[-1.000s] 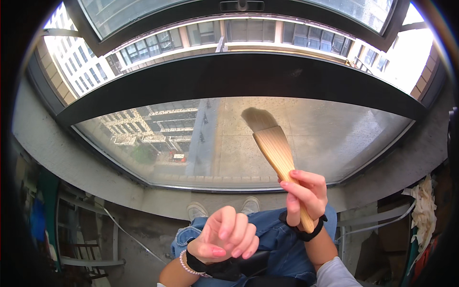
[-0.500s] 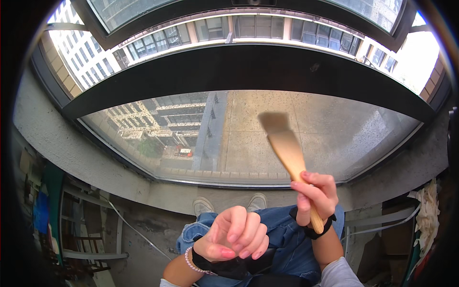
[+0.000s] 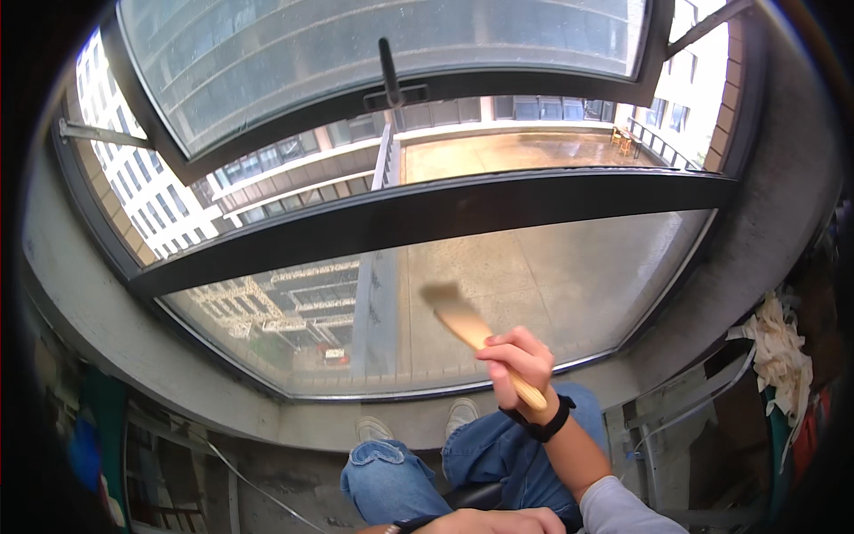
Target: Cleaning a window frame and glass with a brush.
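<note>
Right hand [image 3: 519, 356] clamped around the wooden handle of a brush [image 3: 471, 327], bristles raised against the lower pane [image 3: 374, 311] of a window. Left hand [image 3: 498, 523] rests low at the picture's edge; whether its grip is closed or apart cannot be told. The brush's long axis runs diagonally, bristles pointing up and to the left, handle end down toward the wrist. For even strokes, the bristles are best kept flat on the glass with light pressure.
</note>
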The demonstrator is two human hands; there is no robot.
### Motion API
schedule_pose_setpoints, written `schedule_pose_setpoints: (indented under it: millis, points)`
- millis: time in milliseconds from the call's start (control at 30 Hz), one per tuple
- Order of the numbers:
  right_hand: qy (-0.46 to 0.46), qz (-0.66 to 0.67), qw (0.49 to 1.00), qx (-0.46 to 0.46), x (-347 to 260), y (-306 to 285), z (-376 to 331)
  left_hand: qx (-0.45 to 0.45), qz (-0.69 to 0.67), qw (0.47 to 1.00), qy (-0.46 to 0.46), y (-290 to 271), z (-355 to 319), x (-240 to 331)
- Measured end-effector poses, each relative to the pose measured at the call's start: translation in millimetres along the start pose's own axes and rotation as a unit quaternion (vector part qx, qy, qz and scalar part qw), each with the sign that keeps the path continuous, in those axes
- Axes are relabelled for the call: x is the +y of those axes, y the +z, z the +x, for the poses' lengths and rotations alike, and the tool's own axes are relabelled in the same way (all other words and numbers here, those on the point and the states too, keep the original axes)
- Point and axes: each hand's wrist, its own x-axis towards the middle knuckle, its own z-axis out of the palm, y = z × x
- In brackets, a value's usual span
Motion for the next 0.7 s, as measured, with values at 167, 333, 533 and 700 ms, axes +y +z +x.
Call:
schedule_pose_setpoints:
  millis: [167,333,533,700]
  points:
    - [0.051,0.093,0.991,0.085,-21,-4,11,0.085,-0.087,0.990,0.071,30,13,-17]
    - [0.031,0.108,0.983,0.145,-27,-23,27,0.077,-0.072,0.990,0.093,35,15,-23]
    - [-0.009,0.021,0.992,0.125,-9,-15,12,0.158,-0.044,0.985,0.057,43,-1,-16]
    - [0.067,0.022,0.997,0.033,-6,-7,3,0.132,0.110,0.969,0.177,37,-13,-8]
